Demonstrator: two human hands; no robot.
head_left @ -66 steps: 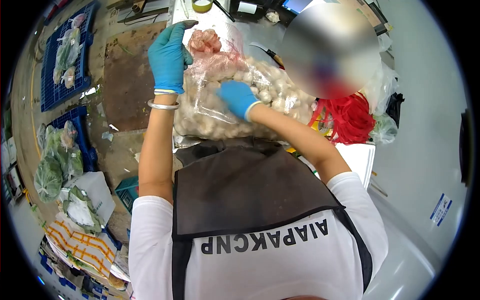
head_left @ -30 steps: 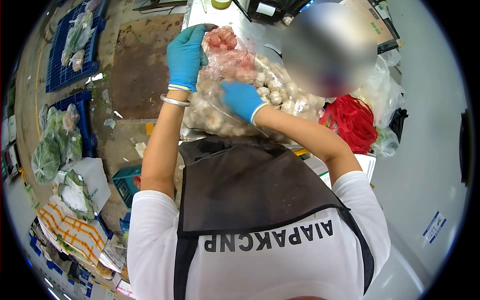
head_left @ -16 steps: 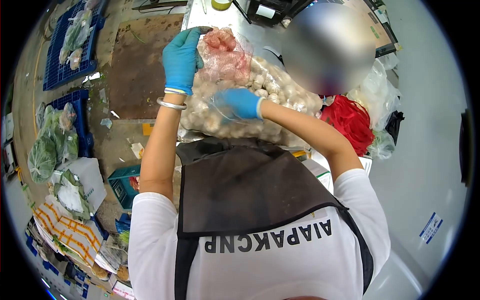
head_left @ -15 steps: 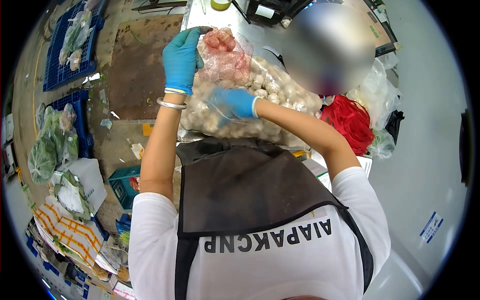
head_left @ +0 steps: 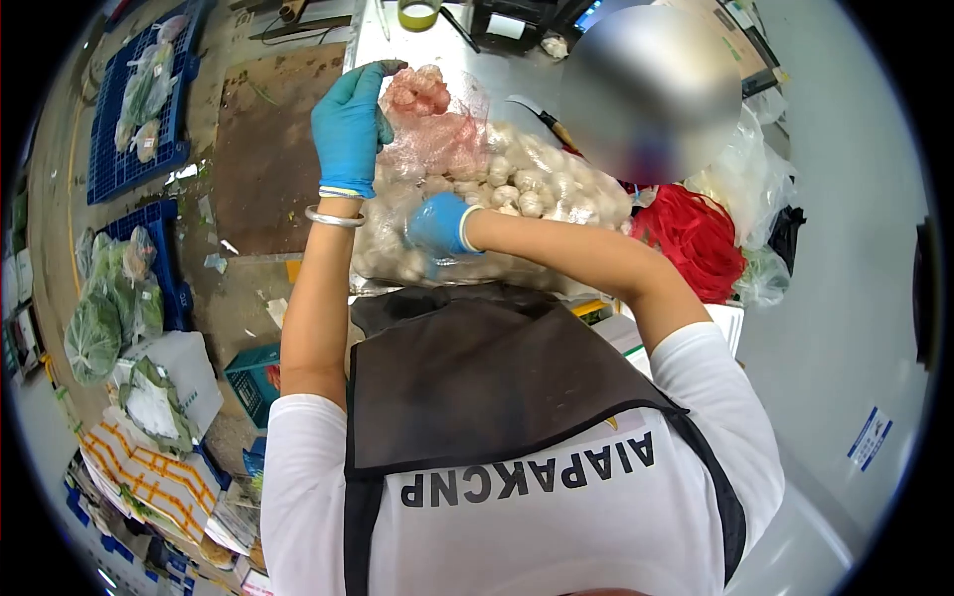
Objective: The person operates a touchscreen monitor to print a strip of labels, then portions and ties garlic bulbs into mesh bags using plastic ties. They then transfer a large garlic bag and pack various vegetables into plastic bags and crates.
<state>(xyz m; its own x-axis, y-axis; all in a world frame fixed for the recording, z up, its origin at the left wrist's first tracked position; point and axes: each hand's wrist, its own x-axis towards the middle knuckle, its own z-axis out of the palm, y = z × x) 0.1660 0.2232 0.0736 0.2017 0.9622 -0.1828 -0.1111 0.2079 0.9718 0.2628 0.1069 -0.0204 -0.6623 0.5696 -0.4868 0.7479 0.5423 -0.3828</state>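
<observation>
My left hand (head_left: pixel 346 134), in a blue glove, is raised at the left side of a bunched pink mesh bag (head_left: pixel 417 94). Its fingers curl against the mesh edge; the exact grip is partly hidden. Below and to the right spreads a heap of white garlic bulbs (head_left: pixel 532 189), partly under clear shiny plastic. My right hand (head_left: pixel 439 224), also gloved in blue, reaches down onto the near left part of the garlic. Its fingers point away from view and are slightly blurred, so I cannot see what they hold.
A knife (head_left: pixel 542 117) lies behind the garlic, near a blurred round area. Red netting (head_left: pixel 686 243) and clear plastic bags (head_left: pixel 750 169) are piled at the right. Green tape (head_left: pixel 417 14) sits at the back. Blue pallets (head_left: pixel 159 84) with bagged vegetables stand on the floor at left.
My right hand has shifted slightly left and down and is less blurred. My left hand stays beside the pink mesh. More of the knife shows as the view has shifted a little.
</observation>
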